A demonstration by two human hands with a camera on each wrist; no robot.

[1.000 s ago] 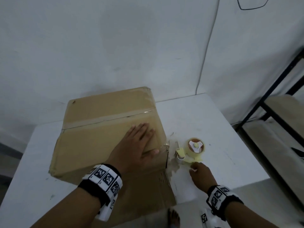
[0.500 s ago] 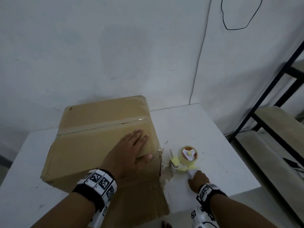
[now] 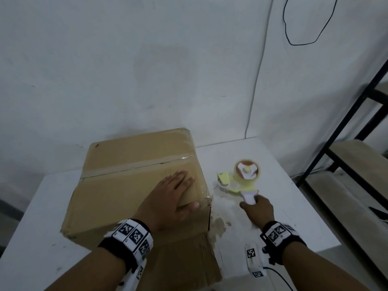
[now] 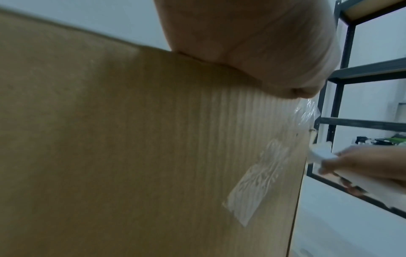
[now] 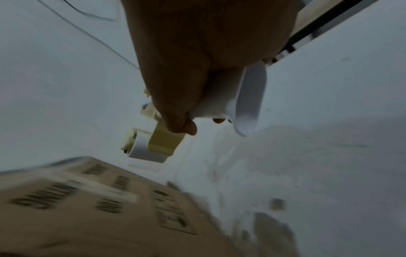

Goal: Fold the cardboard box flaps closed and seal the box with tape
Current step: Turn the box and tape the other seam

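A brown cardboard box (image 3: pixel 117 185) sits on the white table (image 3: pixel 273 185) with its top flaps folded down and a strip of tape along the seam. My left hand (image 3: pixel 170 198) lies flat on the near flap by the box's right edge, fingers straight, thumb on the corner. In the left wrist view the box's side (image 4: pixel 131 156) carries a patch of clear tape (image 4: pixel 259 187). Right of the box, a yellow and white tape dispenser (image 3: pixel 241 179) holds a roll. My right hand (image 3: pixel 255 208) grips its white handle (image 5: pixel 219 97), with the dispenser's yellow front and roller (image 5: pixel 151 147) beyond the thumb.
A white wall stands just behind the table, with a black cable (image 3: pixel 294 38) hanging on it. A black metal shelf rack (image 3: pixel 346 131) with wooden boards stands at the right. The table's right edge and near edge lie close to my right wrist.
My right hand reached forward from the table's near edge and took hold of the dispenser's handle. The left hand stayed flat on the box flap.
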